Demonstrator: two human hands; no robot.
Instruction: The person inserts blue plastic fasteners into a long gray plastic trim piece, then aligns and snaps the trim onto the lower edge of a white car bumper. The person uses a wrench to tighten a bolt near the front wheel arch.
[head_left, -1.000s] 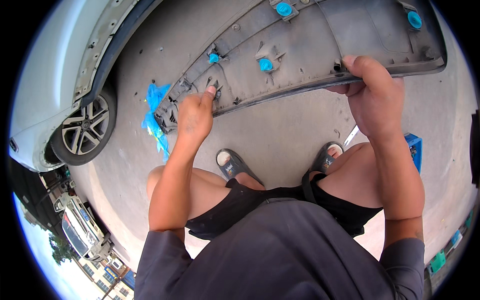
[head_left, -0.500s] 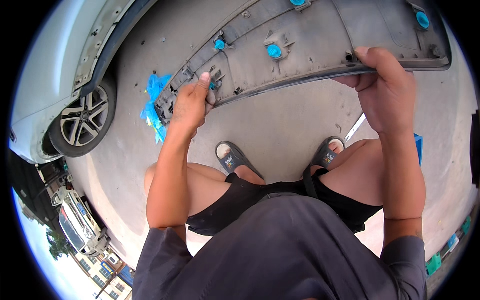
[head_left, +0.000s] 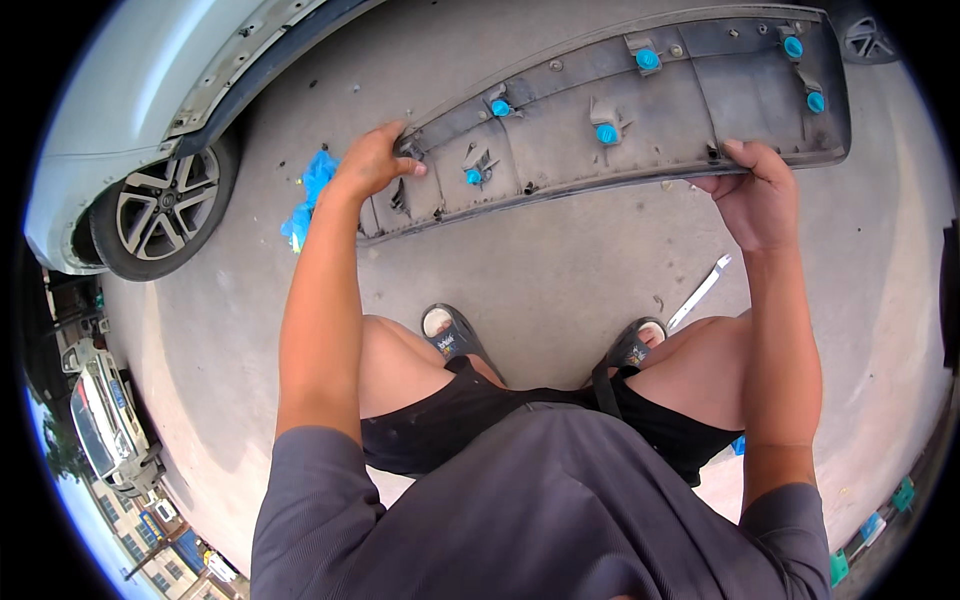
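A long, dark grey plastic car trim panel [head_left: 555, 150] is held up in front of me, its ribbed inner side showing. Several round blue clips [head_left: 606, 133] sit in brackets on it. At the panel's left end is my left hand [head_left: 372, 165], thumb on the inner face and fingers at the far edge. My right hand [head_left: 757, 195] pinches the near edge toward the right end, thumb on top and fingers underneath. Part of the left end is hidden by my left hand.
On my left stands a pale car [head_left: 95, 120] with a front wheel [head_left: 168, 215]. Crumpled blue plastic [head_left: 318, 178] lies on the ground beyond my left forearm. A flat white strip [head_left: 700, 292] lies by my right sandal [head_left: 635, 345]. Another vehicle [head_left: 105, 415] stands farther left.
The panel has moved away from me, showing more of its right end. My left hand has shifted from the near edge to the left end's far side. My right hand keeps its grip.
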